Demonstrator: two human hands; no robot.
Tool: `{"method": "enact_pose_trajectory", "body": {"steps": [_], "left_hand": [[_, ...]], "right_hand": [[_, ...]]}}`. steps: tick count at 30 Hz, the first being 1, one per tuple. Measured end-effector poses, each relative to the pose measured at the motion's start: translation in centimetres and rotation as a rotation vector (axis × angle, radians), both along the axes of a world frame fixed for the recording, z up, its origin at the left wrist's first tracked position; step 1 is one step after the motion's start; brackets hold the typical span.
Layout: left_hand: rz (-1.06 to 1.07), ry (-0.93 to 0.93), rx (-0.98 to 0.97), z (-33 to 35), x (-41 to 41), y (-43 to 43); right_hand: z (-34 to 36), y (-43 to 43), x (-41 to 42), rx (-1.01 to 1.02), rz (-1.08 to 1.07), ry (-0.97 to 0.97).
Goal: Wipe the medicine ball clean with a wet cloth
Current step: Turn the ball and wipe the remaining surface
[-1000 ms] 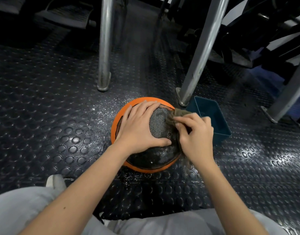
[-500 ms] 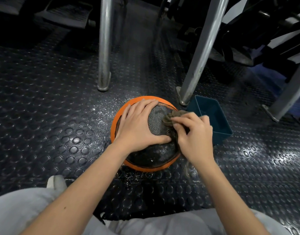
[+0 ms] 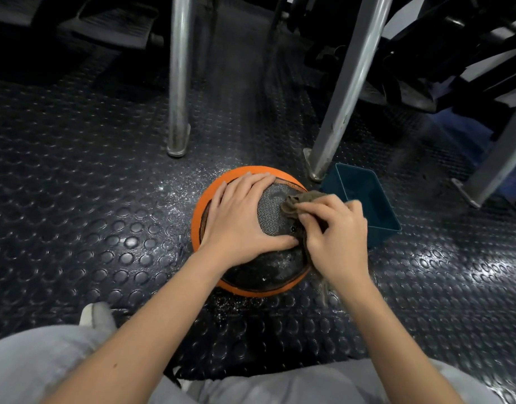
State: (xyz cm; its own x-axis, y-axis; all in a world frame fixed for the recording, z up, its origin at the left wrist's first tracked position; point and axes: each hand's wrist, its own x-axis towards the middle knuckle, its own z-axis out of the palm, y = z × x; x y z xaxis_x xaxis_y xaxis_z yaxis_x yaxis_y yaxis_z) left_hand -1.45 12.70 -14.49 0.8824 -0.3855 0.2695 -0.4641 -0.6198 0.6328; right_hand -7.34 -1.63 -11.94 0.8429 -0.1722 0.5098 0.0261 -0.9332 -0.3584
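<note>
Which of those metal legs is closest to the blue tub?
The slanted leg in the middle; its foot almost touches the blue tub. The round upright pole and the right-edge leg stand farther off.

The round medicine ball (image 3: pixel 205 208), orange with a black, wet-looking top, sits just left of the blue tub (image 3: pixel 364 199). The brown cloth (image 3: pixel 294 204) lies bunched on the ball, on the tub's side.

The right hand (image 3: pixel 335 237) drags the cloth (image 3: pixel 297 201) slightly leftward across the ball (image 3: pixel 265 269) (off the far rim, now bunched on the patterned patch (image 3: pixel 270 211)), bringing it nearer the left hand (image 3: pixel 239 217).
</note>
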Motion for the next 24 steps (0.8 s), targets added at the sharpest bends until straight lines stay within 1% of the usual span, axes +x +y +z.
{"method": "enact_pose_trajectory", "body": {"steps": [2, 4, 6, 7, 11, 14, 18, 19, 21, 22, 24], "left_hand": [[-0.011, -0.005, 0.005, 0.0, -0.1, 0.1], [-0.011, -0.011, 0.004, 0.0, -0.2, 0.1], [0.012, -0.02, -0.005, -0.1, -0.3, 0.1], [0.023, -0.024, -0.01, -0.1, -0.3, 0.1], [0.03, -0.029, -0.028, -0.1, 0.0, 0.1], [0.012, -0.017, -0.028, -0.1, 0.1, 0.1], [0.01, -0.008, -0.02, 0.0, -0.1, 0.3], [0.003, -0.004, -0.016, 0.1, -0.2, 0.3], [-0.003, -0.003, -0.008, 0.2, -0.4, 0.3], [0.004, -0.008, -0.005, 0.1, -0.4, 0.4], [0.016, -0.015, -0.012, 0.0, -0.2, 0.4]], "right_hand": [[0.6, -0.7, 2.5, 0.029, -0.022, 0.055], [1.0, -1.6, 5.2, 0.127, -0.031, 0.136], [1.2, -1.8, 6.0, 0.233, -0.01, 0.153], [1.1, -1.7, 5.4, 0.24, -0.01, 0.138], [-0.2, 0.0, -0.2, 0.141, 0.013, 0.006], [-0.4, 0.6, -1.5, 0.049, 0.03, -0.009], [0.7, -0.4, 2.8, 0.059, -0.013, 0.039], [0.8, -0.9, 4.2, 0.085, -0.035, 0.078], [1.0, -1.5, 6.1, 0.215, -0.036, 0.132], [1.0, -1.6, 6.2, 0.267, -0.034, 0.139], [0.6, -1.2, 4.6, 0.249, -0.039, 0.102]]}}
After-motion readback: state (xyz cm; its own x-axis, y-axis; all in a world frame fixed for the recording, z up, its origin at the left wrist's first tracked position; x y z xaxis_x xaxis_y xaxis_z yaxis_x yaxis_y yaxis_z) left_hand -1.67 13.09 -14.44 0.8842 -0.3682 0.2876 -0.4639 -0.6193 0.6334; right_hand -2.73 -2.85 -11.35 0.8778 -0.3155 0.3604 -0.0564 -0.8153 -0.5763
